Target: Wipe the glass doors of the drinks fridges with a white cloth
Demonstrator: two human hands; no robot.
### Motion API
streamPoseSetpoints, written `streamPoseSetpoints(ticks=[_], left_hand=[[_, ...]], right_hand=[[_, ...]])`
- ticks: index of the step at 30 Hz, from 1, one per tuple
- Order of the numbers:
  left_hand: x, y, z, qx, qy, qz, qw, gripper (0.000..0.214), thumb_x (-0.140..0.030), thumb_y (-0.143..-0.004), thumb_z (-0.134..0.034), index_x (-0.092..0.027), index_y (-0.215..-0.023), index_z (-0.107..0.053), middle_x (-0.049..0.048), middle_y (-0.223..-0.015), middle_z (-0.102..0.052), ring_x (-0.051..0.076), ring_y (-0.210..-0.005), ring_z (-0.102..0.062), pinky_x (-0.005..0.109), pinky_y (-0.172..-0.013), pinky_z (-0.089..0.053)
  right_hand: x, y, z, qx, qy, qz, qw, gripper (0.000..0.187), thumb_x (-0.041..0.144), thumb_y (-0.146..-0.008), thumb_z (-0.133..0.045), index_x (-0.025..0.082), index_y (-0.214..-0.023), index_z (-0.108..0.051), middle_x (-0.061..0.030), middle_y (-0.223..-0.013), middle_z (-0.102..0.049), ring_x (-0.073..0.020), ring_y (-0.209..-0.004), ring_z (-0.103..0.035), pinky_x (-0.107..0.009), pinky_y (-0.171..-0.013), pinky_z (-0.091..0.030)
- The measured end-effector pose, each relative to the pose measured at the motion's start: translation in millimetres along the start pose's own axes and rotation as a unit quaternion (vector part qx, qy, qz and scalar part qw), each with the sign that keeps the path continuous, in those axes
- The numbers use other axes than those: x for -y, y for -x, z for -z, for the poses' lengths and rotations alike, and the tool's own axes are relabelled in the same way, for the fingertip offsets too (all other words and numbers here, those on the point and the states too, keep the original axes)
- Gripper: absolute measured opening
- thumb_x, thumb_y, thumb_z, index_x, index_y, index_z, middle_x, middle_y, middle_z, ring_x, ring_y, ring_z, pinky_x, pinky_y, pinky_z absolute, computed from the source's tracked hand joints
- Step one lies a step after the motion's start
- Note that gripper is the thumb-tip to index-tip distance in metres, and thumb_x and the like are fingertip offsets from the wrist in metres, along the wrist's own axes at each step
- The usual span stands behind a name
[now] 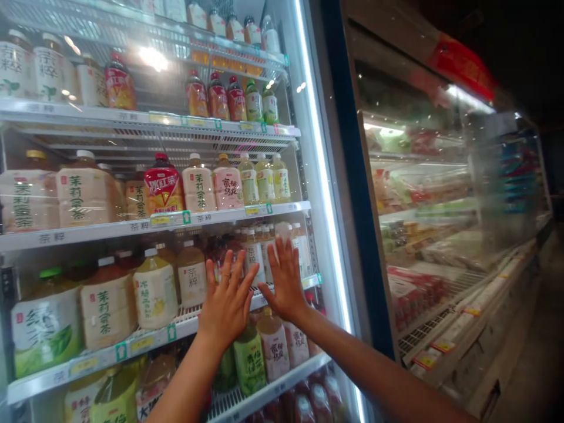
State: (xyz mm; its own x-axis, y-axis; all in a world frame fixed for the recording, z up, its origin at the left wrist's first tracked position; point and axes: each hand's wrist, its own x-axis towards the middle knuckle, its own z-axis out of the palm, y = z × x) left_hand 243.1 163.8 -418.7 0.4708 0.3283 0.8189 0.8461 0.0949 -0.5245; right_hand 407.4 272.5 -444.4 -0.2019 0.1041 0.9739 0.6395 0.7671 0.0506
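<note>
My left hand (229, 299) is raised with fingers spread, its palm toward the glass door of a drinks fridge. Beside it on the right, my right hand (284, 279) is also spread flat toward the glass. Neither holds anything; whether the palms touch the glass I cannot tell. Behind the fingers, small white-labelled bottles (254, 252) stand on a shelf. Left of my left hand is a tea bottle with a cream label (191, 276). Below the hands, a green-labelled bottle (249, 358) and a pink-labelled bottle (274, 346) stand on a lower shelf.
Bottled teas fill several shelves, among them a large red-labelled bottle (163, 185). A bright light strip (324, 176) runs down the fridge's right side, next to a dark blue frame (356, 176). Farther right, an open chiller (440, 235) holds packaged food.
</note>
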Motion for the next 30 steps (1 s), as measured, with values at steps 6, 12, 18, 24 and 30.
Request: streamPoseSetpoints(ticks=[6, 12, 18, 24, 30], left_hand=[[21, 64, 22.0, 0.047, 0.01, -0.008, 0.999, 0.066, -0.049, -0.096, -0.051, -0.034, -0.157, -0.03, -0.0005, -0.165, -0.029, 0.025, -0.159, -0.008, 0.061, -0.128, 0.009], [48, 128, 46.5, 0.043, 0.015, 0.049, 0.998, 0.067, -0.054, -0.092, -0.059, -0.042, -0.153, -0.035, -0.0047, -0.16, -0.039, 0.023, -0.159, -0.007, 0.059, -0.129, 0.007], [96, 164, 67.5, 0.051, -0.001, 0.093, 0.994, 0.072, -0.058, -0.09, -0.06, -0.042, -0.155, -0.032, 0.0001, -0.162, -0.036, 0.023, -0.158, -0.015, 0.06, -0.129, 0.002], [93, 208, 62.3, 0.041, 0.007, 0.161, 0.986, 0.077, -0.053, -0.091, -0.06, -0.039, -0.158, -0.024, 0.0007, -0.168, -0.02, 0.028, -0.159, -0.007, 0.063, -0.128, 0.004], [80, 223, 57.9, 0.024, 0.01, 0.189, 0.982, 0.067, -0.049, -0.097, -0.052, -0.036, -0.158, -0.026, 0.0011, -0.169, -0.018, 0.027, -0.159, -0.006, 0.063, -0.127, 0.002]], right_hand=[[50, 73, -16, 0.046, -0.022, 0.002, 0.999, 0.089, 0.068, -0.098, -0.033, 0.02, -0.165, 0.002, -0.0096, -0.173, 0.003, -0.0384, -0.158, 0.007, -0.069, -0.125, -0.007], [109, 137, -34, 0.087, -0.018, 0.084, 0.992, 0.096, 0.069, -0.094, -0.043, 0.014, -0.165, -0.009, -0.0119, -0.172, -0.009, -0.0394, -0.158, 0.005, -0.066, -0.126, -0.009], [158, -9, -36, 0.015, -0.045, 0.066, 0.997, 0.102, 0.073, -0.092, -0.044, 0.017, -0.165, 0.0, -0.0117, -0.173, -0.001, -0.0406, -0.158, 0.005, -0.067, -0.126, -0.007], [200, 132, -61, 0.049, -0.04, 0.118, 0.991, 0.106, 0.074, -0.086, -0.054, 0.012, -0.163, -0.018, -0.0087, -0.171, -0.017, -0.0396, -0.158, 0.0, -0.057, -0.129, 0.005], [219, 94, -56, 0.066, -0.03, 0.079, 0.994, 0.1, 0.072, -0.093, -0.046, 0.011, -0.164, -0.011, -0.0123, -0.171, -0.014, -0.0399, -0.158, -0.002, -0.061, -0.127, -0.003]])
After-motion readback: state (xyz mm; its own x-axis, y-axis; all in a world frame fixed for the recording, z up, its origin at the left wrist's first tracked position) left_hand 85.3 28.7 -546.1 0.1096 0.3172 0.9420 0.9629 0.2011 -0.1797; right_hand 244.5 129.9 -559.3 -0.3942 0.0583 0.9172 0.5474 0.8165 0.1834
